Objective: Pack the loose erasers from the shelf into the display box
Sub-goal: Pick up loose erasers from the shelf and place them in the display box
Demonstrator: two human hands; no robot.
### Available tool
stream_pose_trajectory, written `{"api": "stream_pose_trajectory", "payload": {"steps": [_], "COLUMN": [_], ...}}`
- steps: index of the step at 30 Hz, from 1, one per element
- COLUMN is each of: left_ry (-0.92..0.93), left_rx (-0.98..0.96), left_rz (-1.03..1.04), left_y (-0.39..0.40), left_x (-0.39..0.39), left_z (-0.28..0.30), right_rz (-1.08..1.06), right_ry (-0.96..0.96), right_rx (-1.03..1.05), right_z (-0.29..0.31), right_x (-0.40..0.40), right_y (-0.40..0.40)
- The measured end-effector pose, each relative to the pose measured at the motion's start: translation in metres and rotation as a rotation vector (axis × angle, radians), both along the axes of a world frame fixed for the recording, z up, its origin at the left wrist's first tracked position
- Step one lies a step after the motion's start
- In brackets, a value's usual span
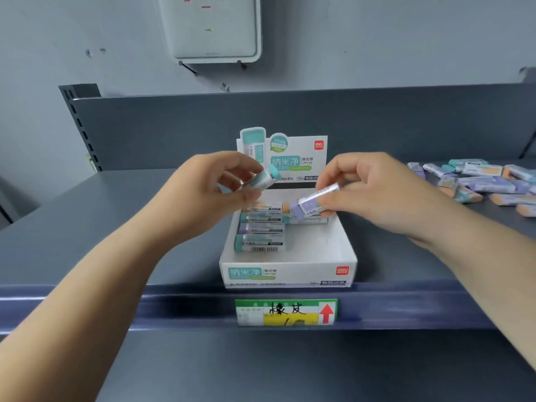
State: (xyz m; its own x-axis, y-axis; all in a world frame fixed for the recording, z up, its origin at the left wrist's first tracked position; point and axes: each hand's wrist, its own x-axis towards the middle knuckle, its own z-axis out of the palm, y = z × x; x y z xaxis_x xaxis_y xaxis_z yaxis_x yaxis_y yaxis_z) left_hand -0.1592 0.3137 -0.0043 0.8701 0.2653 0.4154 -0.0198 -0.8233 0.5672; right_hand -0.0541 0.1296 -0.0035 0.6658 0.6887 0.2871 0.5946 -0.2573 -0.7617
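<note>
- Display box [290,271]: white cardboard, open top, sits at the front edge of the grey shelf [116,227], with its printed header card [301,158] standing upright at the back.
- Packed erasers [261,233] lie inside the box in a stack along its left side, a few more at the back right; the right front of the box floor is bare.
- Left hand [208,192] hovers above the back left of the box; fingers and thumb pinch a teal-capped eraser [262,178], tilted, teal end pointing up and right.
- Right hand [374,192] is above the back right of the box; fingers [330,204] pinch a purple-capped eraser [311,203], tilted, purple end lower left, close over the back row of packed ones. Cannot tell if it touches them.
- The two held erasers are near each other but apart.
- Loose erasers [487,181]: pile on the shelf well to the right of the box, mixed purple, teal and orange ends, lying at all angles, some overlapping.
- Price tag [285,311]: green and yellow label with red arrow, clipped to the shelf's front rail just below the box.
- White wall unit [211,27] mounted on the wall above, behind the shelf's back panel.
</note>
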Motion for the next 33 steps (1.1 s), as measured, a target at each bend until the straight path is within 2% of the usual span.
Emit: {"api": "stream_pose_trajectory", "payload": {"steps": [8, 12, 21, 33], "left_ry": [0.007, -0.001, 0.003, -0.005], "left_rx": [-0.077, -0.103, -0.101, -0.165], "left_rz": [-0.056, -0.078, -0.102, -0.123], "left_y": [0.009, 0.01, 0.008, 0.007], "left_x": [0.003, 0.004, 0.006, 0.005], "left_z": [-0.011, -0.013, -0.014, -0.014], "right_rz": [-0.086, -0.087, -0.105, -0.091], "right_ry": [-0.139, -0.15, -0.335, -0.477], "right_rx": [-0.132, -0.145, -0.269, -0.456], "right_z": [-0.007, -0.009, -0.01, -0.009], "right_x": [-0.005, -0.004, -0.006, -0.005], "right_y": [0.012, 0.014, 0.016, 0.024]}}
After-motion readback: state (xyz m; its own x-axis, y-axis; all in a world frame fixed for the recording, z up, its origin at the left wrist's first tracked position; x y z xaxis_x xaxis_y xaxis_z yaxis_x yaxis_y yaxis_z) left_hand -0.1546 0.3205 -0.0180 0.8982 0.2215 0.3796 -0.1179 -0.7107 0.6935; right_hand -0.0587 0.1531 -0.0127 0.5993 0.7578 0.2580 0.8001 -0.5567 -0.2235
